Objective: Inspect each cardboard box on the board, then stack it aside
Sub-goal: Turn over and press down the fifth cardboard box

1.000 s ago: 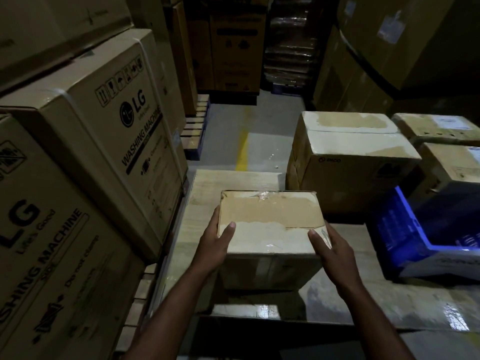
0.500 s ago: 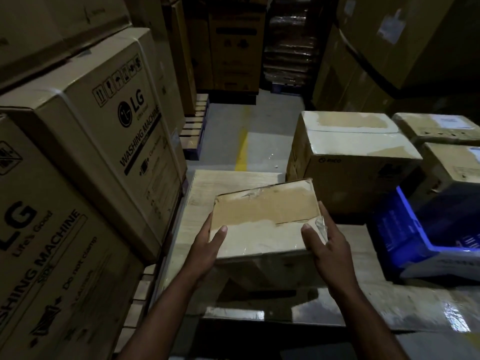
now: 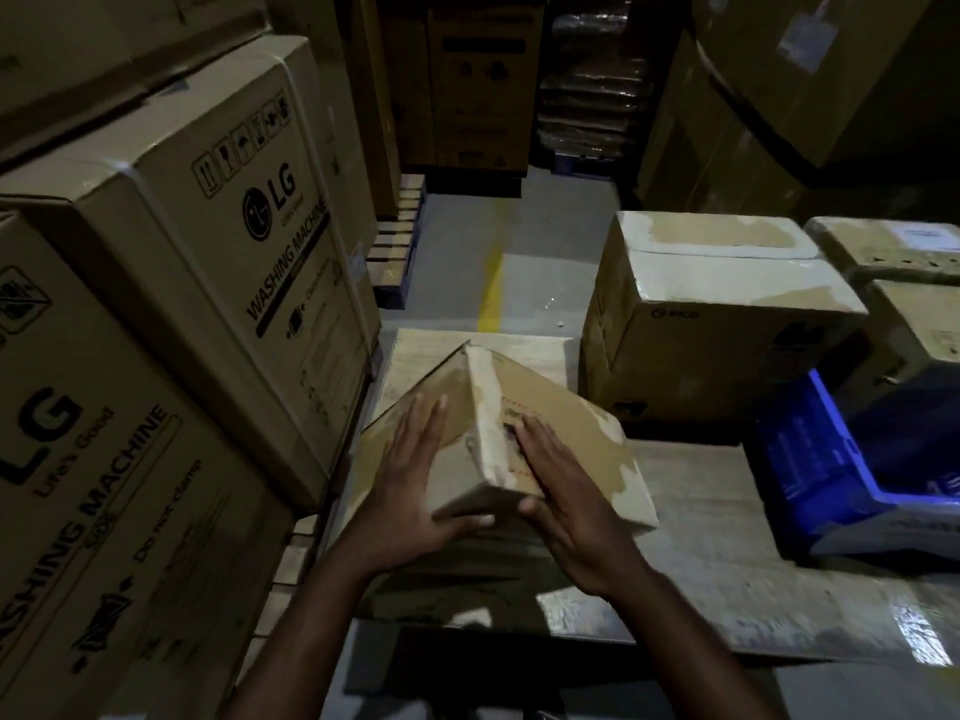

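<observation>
A small taped cardboard box (image 3: 561, 423) is tipped up on a corner above the wooden board (image 3: 717, 579), one edge pointing at me. My left hand (image 3: 421, 491) lies flat on its left face with the thumb under the near edge. My right hand (image 3: 566, 501) presses flat on its right face. Both hands hold the box between them. A larger taped cardboard box (image 3: 727, 324) stands on the board behind and to the right.
Big washing-machine cartons (image 3: 171, 314) are stacked close on the left. A blue box (image 3: 841, 470) sits on the board at the right, with more cardboard boxes (image 3: 904, 252) behind it. A grey floor aisle with a yellow line (image 3: 491, 293) runs ahead.
The box was flat on the board, then lifted and turned; now it is tipped onto a corner with both palms on its faces.
</observation>
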Demonstrator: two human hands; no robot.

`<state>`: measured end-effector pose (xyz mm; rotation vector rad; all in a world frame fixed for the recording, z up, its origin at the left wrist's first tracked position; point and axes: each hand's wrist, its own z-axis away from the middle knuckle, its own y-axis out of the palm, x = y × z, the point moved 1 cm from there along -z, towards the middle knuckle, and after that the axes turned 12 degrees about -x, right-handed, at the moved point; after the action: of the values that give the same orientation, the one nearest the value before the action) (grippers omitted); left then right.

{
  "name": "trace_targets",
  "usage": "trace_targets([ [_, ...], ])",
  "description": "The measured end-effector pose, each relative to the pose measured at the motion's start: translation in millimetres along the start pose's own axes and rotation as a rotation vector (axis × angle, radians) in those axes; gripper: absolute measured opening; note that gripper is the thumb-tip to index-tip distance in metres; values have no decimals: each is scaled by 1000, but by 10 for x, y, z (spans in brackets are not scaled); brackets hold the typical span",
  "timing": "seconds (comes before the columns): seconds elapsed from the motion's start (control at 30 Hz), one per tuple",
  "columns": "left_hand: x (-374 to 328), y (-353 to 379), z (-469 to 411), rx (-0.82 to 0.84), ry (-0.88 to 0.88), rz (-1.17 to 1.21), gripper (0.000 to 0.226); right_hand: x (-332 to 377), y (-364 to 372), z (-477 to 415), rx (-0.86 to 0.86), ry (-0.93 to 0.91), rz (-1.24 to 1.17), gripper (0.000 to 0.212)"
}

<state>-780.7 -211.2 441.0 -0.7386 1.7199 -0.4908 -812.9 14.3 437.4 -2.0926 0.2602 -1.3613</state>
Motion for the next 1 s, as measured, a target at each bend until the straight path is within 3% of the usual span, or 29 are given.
trace_targets([
  [0.1, 222, -103, 113, -19, -83, 79, 126, -499, -9, 254, -23, 156, 181, 96],
  [0.17, 396, -169, 179, -28, -133, 111, 125, -824, -11, 404, -171, 274, 301, 114],
  [0.27, 692, -213, 289, -40, -240, 244, 122, -1020, 40, 453, -315, 650, 76, 124],
  [0.33, 821, -211, 393, -54, -323, 323, 120, -1073, 146, 414, -285, 754, -166, 109],
  [0.4, 872, -187, 506, -70, -408, 368, 119, -1099, 281, 379, -240, 742, -335, 73],
  [0.47, 908, -168, 626, -150, -495, 390, 113, -1061, 384, 348, -227, 707, -426, 51],
  [0.67, 1189, -113, 1052, -267, -681, 398, 95, -1134, 561, 399, -148, 580, -267, 48],
  [0.77, 1128, -3, 1191, -263, -765, 379, 79, -1193, 627, 502, -128, 557, -140, 30],
  [1.0, 1266, 67, 1267, -249, -696, 325, 64, -1157, 591, 494, -158, 505, -87, 34],
])
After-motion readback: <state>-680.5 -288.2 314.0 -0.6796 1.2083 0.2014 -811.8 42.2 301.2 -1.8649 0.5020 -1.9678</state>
